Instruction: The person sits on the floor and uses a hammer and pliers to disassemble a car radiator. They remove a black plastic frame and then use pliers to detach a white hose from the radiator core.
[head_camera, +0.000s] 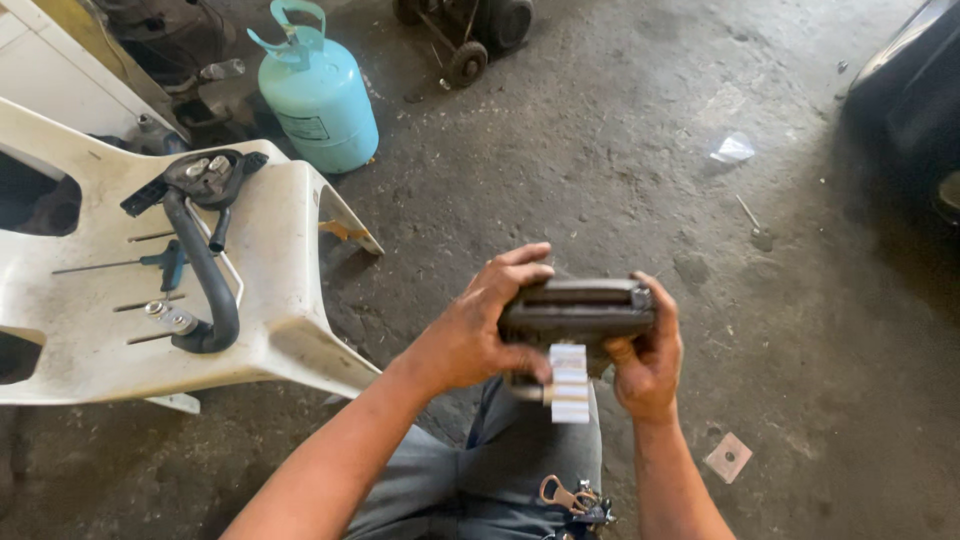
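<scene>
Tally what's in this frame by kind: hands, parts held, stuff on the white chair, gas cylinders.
Hands: 2, left and right
Dark part with white ribbed connector, held in both hands: 1
Black hose on the white chair: 1
Blue-handled T-key: 1
Teal gas cylinder: 1
Total: 6

White plastic chair (280, 250), black hose (205, 270), hex key (150, 263)

both hands, left hand (478, 330) and right hand (647, 362), grip a dark boxy part (578, 308) beside a white plastic chair (270, 260).

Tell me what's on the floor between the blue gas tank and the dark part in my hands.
Head view: only bare concrete floor between tank and part.
</scene>
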